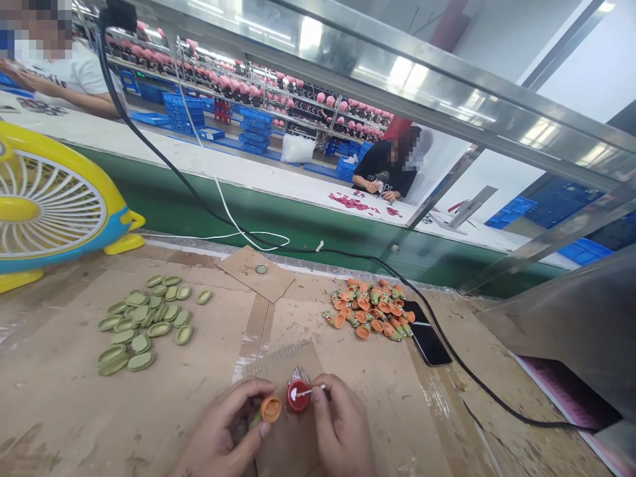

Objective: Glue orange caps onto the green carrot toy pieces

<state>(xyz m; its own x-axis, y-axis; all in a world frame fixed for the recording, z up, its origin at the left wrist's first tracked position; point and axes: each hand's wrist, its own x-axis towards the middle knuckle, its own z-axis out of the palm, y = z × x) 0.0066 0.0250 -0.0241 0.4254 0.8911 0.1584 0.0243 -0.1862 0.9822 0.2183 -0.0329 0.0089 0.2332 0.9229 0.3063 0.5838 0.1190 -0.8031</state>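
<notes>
My left hand [223,430] is closed on a small orange and green toy piece [269,411], its orange end turned up. My right hand [340,427] pinches a thin white stick [311,392] whose tip rests in a small red pot [298,395] on the cardboard between my hands. Both hands are at the near edge of the bench.
Several green oval parts [144,322] lie left on the cardboard-covered bench [199,371]. A heap of orange and green pieces [370,309] lies right, by a black phone [428,338] and black cable [477,381]. A yellow fan [47,202] stands left. Two other people sit beyond the green conveyor [278,222].
</notes>
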